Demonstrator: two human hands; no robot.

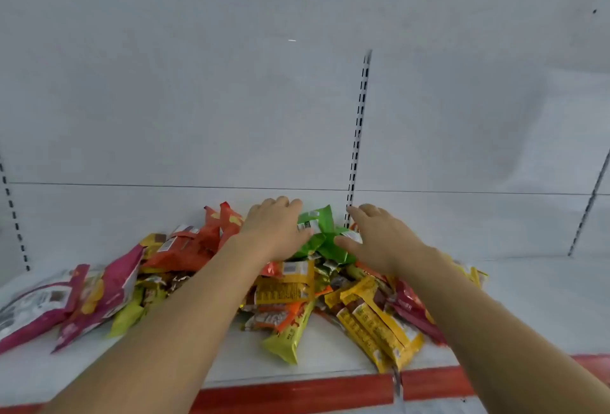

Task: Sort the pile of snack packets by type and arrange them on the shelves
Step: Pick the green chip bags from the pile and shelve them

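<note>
A mixed pile of snack packets lies on a white shelf (330, 357). At its back lie green packets (321, 235), with orange-red packets (194, 245) to their left. Magenta bags (109, 288) lie at the far left, yellow packets (379, 318) at the front right. My left hand (274, 228) rests on the left side of the green packets with its thumb against them. My right hand (376, 235) touches their right side, fingers spread. Whether either hand grips a packet is unclear.
The shelf has a red front strip (297, 394). A white back panel rises behind the pile, with a slotted upright (358, 129) just right of the middle. More slotted uprights stand at the far left (13, 212) and far right (591, 202).
</note>
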